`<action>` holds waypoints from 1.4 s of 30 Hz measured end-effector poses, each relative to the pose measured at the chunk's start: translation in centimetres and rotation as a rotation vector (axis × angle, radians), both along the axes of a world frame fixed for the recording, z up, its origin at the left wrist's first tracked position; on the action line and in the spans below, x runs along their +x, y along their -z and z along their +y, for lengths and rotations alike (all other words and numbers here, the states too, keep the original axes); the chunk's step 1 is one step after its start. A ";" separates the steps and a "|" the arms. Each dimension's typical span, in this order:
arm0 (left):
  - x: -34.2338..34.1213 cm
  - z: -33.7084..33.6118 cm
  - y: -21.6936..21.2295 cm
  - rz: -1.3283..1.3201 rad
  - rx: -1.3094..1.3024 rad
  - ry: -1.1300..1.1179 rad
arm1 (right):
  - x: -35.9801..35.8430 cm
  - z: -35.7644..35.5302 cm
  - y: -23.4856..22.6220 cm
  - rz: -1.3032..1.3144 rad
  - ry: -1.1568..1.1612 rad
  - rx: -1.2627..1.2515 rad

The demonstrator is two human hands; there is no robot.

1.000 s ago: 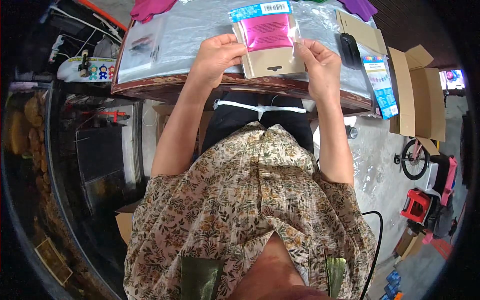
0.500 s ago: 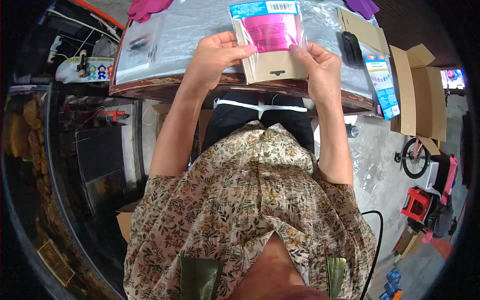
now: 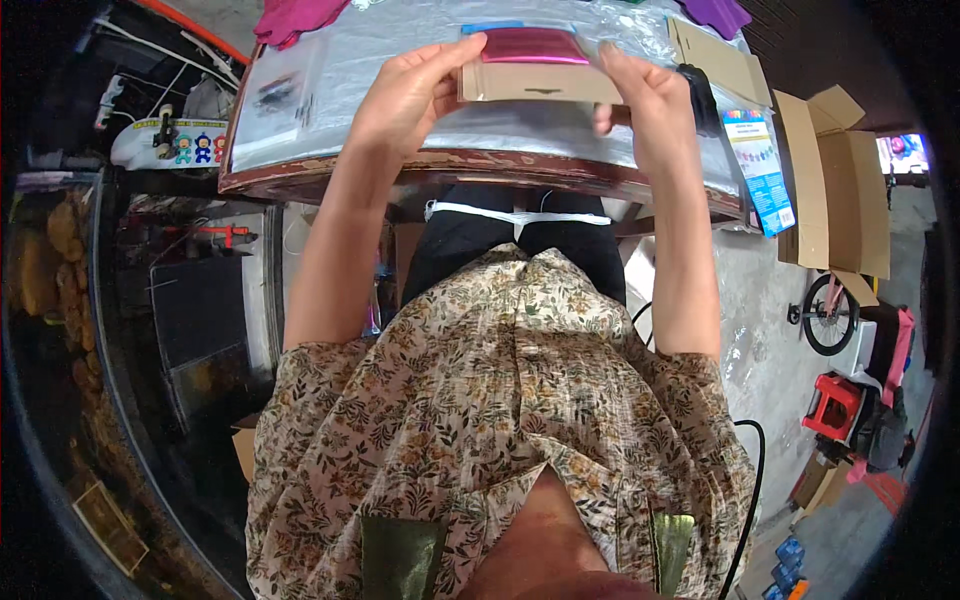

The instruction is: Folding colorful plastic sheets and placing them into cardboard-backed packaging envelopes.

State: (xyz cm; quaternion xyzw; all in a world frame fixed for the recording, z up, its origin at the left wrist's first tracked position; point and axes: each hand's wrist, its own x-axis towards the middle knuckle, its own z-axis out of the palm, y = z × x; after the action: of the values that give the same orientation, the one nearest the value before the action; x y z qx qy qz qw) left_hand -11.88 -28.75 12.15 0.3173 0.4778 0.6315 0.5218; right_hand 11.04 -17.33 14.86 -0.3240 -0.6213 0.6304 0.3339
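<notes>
A flat packet (image 3: 530,80) in clear plastic is tilted above the table, with tan card at its near side, a shiny pink panel across its middle and a strip of blue at the far edge. My left hand (image 3: 415,95) pinches its left edge, thumb on the pink panel. At the right end my right hand (image 3: 650,90) has its thumb along the edge; the packet's corner lies between thumb and fingers, and one fingertip below is slightly blurred.
Plastic sheeting covers the table (image 3: 330,115). Magenta pieces (image 3: 295,15) lie far left, a purple piece (image 3: 718,14) far right. A black object (image 3: 700,100), tan card (image 3: 715,55) and a blue-and-white package (image 3: 757,170) are at right, beside an open cardboard box (image 3: 835,190).
The packet has tipped toward flat, so its face looks foreshortened. My left hand has shifted slightly up and left; my right thumb has moved off the pink panel to the packet's right edge.
</notes>
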 end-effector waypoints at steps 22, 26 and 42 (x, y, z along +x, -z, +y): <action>-0.5 -2.0 -0.5 0.079 0.215 0.113 | -1.2 -0.1 1.4 0.258 -0.144 -0.174; -1.7 -3.5 0.0 0.136 0.166 0.172 | -0.7 -0.8 1.3 0.145 -0.161 -0.081; -10.0 -16.2 1.4 0.176 -0.128 -0.063 | -3.2 -3.6 0.6 0.140 -0.462 -0.015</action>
State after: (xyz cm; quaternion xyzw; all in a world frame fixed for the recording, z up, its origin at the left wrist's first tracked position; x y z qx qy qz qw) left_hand -21.92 -44.95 10.71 0.3224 0.5709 0.5854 0.4769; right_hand 7.86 -20.90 14.26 -0.1311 -0.6495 0.7158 0.2205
